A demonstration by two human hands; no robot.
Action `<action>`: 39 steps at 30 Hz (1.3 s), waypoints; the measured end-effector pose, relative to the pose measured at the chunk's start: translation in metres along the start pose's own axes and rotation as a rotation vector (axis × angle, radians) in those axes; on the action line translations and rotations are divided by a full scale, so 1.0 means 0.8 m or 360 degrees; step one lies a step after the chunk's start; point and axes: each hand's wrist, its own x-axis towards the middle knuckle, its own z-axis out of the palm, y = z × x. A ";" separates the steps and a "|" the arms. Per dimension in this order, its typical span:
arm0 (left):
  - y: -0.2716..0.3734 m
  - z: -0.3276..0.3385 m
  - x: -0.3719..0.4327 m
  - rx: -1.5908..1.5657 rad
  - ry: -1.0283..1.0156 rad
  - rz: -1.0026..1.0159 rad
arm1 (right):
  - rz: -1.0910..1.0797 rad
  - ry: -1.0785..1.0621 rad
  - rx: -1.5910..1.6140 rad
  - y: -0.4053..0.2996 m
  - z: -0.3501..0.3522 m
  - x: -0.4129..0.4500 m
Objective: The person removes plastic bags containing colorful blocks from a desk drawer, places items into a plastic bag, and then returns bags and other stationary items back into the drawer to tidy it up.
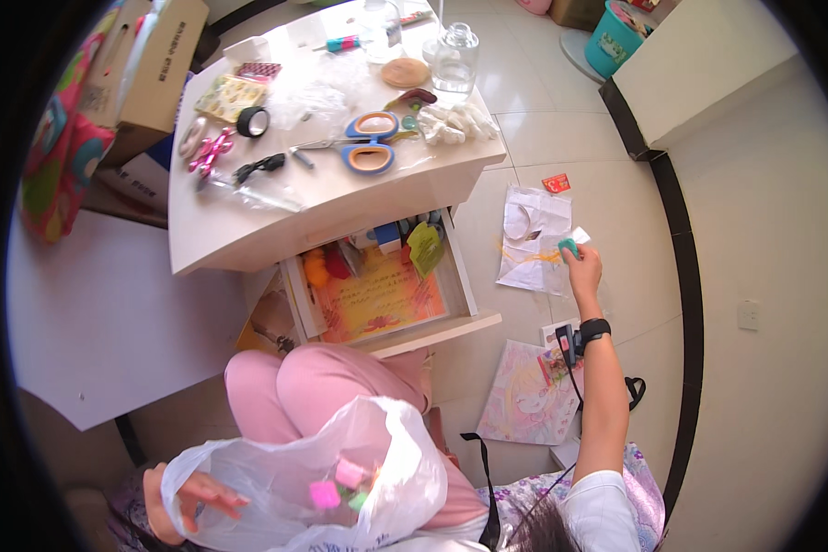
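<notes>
A translucent white plastic bag lies open across my lap, with pink blocks and a small green piece inside. My left hand reaches into its left side, fingers apart, the rim draped over the hand. Far to the right, my outstretched right hand pinches a small teal object above the floor. Beneath and beside that hand lie a white sheet and yellow strands. A white scrap shows just past my fingers.
Ahead, an open drawer juts from a white cabinet. On its top are scissors, black tape, a glass bottle and crumpled plastic. An illustrated pad lies on the floor; a wall bounds the right.
</notes>
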 end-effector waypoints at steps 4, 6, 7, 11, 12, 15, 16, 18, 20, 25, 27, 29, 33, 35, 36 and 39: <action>0.000 0.015 -0.025 -0.0128 0.0083 0.0159 | 0.0365 -0.0186 0.0079 0.000 -0.035 0.014; -0.002 0.017 -0.034 -0.0194 0.0033 0.0225 | 0.0862 -0.0356 0.1142 -0.005 -0.048 0.006; 0.000 0.018 -0.039 -0.0247 -0.0004 0.0256 | 0.0835 -0.0378 0.1153 -0.018 -0.050 0.000; 0.007 0.018 -0.048 -0.0346 -0.0049 0.0177 | 0.1092 -0.0440 0.1608 -0.028 -0.070 -0.021; 0.006 0.015 -0.052 -0.0368 -0.0056 0.0163 | 0.1120 -0.0389 0.1704 -0.029 -0.075 -0.026; 0.014 0.021 -0.057 -0.0236 -0.0046 0.0275 | 0.1122 -0.0259 0.1837 -0.027 -0.082 -0.040; 0.014 0.020 -0.059 -0.0250 -0.0037 0.0233 | 0.1096 -0.0174 0.1875 -0.022 -0.084 -0.043; 0.018 0.028 -0.061 -0.0217 0.0019 0.0198 | 0.1068 -0.0151 0.1901 -0.020 -0.089 -0.047; 0.028 0.042 -0.070 -0.0137 0.0202 0.0091 | 0.0963 -0.0144 0.1996 -0.045 -0.099 -0.049; 0.033 0.040 -0.066 0.0053 -0.0104 0.0126 | 0.0435 -0.0628 0.2227 -0.197 -0.224 -0.116; 0.038 0.046 -0.074 0.0180 -0.0134 0.0183 | 0.0152 -0.0850 0.2148 -0.268 -0.284 -0.169; 0.036 0.048 -0.083 0.0187 -0.0164 0.0236 | -0.0625 -0.1200 0.2081 -0.345 -0.325 -0.217; 0.028 0.050 -0.116 0.0434 -0.0290 0.0343 | -0.1590 -0.1634 0.0657 -0.486 -0.349 -0.297; 0.023 0.053 -0.126 0.0411 -0.0296 0.0472 | -0.1938 -0.1663 0.0263 -0.520 -0.311 -0.348; 0.022 0.051 -0.131 0.0554 -0.0351 0.0495 | -0.1940 -0.1669 0.0242 -0.515 -0.296 -0.369; 0.022 0.045 -0.142 0.0692 -0.0369 0.0609 | -0.2231 -0.1389 -0.0020 -0.502 -0.275 -0.394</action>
